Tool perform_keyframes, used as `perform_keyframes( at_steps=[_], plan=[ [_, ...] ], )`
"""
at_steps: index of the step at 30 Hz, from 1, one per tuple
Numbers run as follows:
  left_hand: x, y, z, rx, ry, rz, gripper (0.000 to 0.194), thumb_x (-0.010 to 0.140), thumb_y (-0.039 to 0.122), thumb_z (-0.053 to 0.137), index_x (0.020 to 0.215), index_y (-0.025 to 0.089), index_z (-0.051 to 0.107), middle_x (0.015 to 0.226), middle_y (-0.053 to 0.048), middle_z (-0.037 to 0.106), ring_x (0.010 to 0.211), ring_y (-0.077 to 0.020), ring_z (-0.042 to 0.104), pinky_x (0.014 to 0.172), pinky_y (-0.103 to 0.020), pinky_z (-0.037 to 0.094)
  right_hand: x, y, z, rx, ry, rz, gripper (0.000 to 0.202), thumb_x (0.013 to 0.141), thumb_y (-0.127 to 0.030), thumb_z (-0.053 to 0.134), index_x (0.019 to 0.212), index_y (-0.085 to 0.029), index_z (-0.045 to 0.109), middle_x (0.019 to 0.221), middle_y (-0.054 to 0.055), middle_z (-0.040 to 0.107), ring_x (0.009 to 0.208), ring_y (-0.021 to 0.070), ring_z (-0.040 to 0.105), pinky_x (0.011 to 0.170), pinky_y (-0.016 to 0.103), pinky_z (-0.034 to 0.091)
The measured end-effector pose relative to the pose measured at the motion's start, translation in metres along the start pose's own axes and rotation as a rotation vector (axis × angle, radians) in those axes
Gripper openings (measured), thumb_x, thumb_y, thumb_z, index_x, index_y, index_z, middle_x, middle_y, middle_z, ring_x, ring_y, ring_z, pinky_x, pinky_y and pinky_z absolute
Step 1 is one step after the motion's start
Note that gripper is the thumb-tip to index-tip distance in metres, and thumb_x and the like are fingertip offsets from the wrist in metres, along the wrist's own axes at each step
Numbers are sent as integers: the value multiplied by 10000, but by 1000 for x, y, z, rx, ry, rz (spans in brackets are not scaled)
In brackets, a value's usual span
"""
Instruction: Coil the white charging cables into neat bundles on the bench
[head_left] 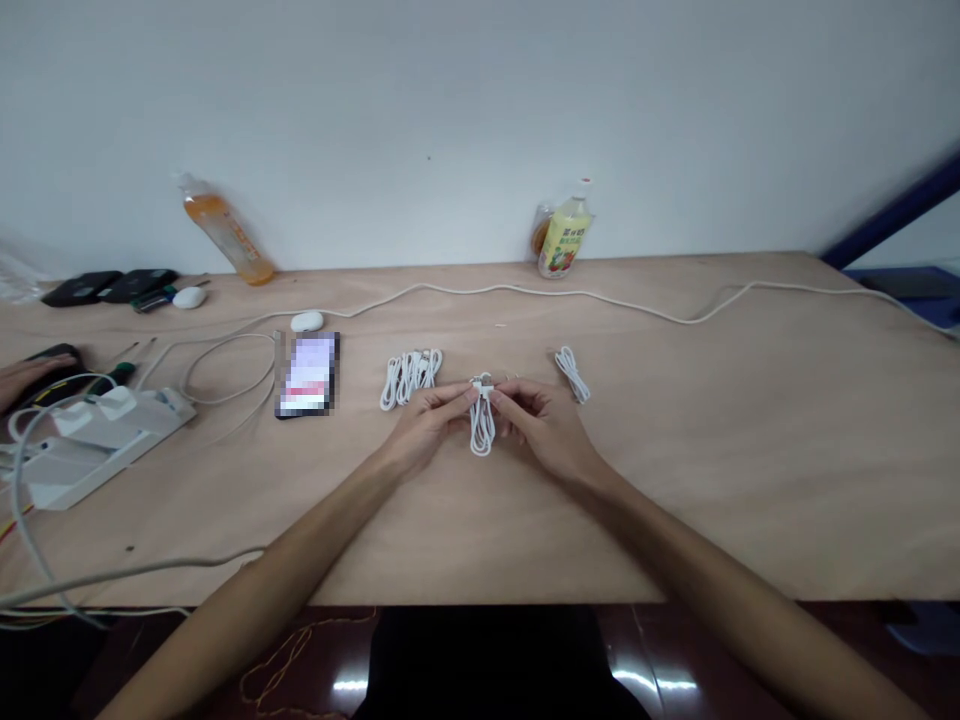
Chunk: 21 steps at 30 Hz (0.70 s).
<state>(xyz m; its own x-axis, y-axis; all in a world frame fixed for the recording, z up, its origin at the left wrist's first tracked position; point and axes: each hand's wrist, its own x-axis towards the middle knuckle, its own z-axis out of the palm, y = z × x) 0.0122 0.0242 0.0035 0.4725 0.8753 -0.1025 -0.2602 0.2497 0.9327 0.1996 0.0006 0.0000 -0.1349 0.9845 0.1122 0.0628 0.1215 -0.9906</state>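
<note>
A white charging cable (482,428), folded into a looped bundle, is held between both hands at the middle of the table. My left hand (429,425) pinches its upper end from the left, and my right hand (546,425) pinches it from the right. Its loops hang toward me, below the fingertips. Just beyond my left hand lie several bundled white cables (409,376) side by side. Past my right hand rests a single white cable bundle (573,374), apart from the others. The undersides of my fingers are partly hidden.
Left of the cables are a phone (307,374), a white earbud case (307,321) and a white power strip (105,440) with plugs. An orange drink bottle (229,236) leans on the wall; a yellow bottle (565,237) stands further right. A long white cord (600,296) crosses behind. Another person's hand (34,378) shows far left.
</note>
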Motion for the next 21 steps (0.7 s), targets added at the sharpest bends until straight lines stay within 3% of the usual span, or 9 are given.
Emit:
perform_keyframes(
  at_steps=[12,21],
  plan=[
    [1,0,0,-37,-17,-20,457,793,540,952,1000,137,897,930,-119,832,868,-251,755,877,-397,563,-1,1,2,55,23,-34,364,912,-554,785,784,-218,722,677,-13,653,585,135,569,580,285,515],
    [1,0,0,-44,-23,-24,445,788,538,960,1001,152,899,873,-93,821,828,-226,731,838,-369,542,-1,1,2,47,34,-8,377,890,-585,803,815,-219,749,698,-3,688,552,133,565,532,285,516]
  ],
)
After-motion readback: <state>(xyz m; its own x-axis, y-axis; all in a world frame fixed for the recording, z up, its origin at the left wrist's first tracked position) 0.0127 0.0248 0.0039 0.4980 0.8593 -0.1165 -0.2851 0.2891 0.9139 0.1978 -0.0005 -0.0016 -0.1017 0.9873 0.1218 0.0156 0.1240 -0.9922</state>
